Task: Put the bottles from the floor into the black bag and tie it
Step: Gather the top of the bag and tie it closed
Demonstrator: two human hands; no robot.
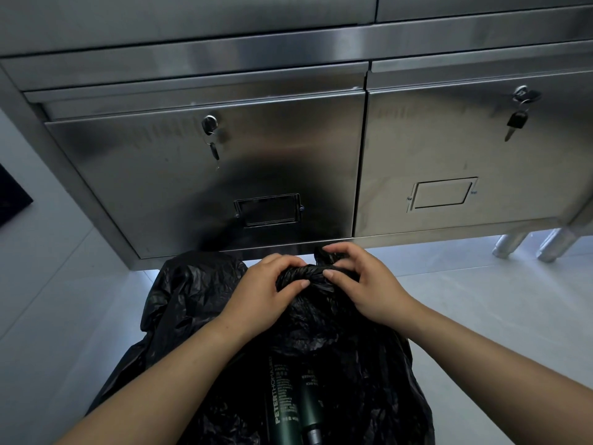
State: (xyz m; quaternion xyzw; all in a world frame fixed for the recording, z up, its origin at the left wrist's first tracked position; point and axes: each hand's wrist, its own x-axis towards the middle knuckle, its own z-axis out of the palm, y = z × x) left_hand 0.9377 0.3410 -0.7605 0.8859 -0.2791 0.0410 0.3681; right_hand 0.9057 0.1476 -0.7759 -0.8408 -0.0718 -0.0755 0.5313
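Both hands are closed on the twisted neck of the black bag [199, 303], which lies on the pale floor [481, 300] just in front of a steel cabinet [199, 175]. The left hand [266, 290] grips the gathered plastic from the left side; its thumb presses on the near side of the twist and its fingers curl over the top. The right hand [362, 284] grips the same twist from the right, with the thumb on the near side and the fingers bent over a loose end of plastic that stands up behind them. The knotted part of the bag sits between the 2 hands, touching the fingertips of both.

2 dark green bottles [288, 403] lie side by side near the bottom edge of the picture, on the crumpled black plastic. I cannot tell if they are inside the bag or on top of it. 2 cabinet doors each have a lock with a key [516, 122] hanging from it.
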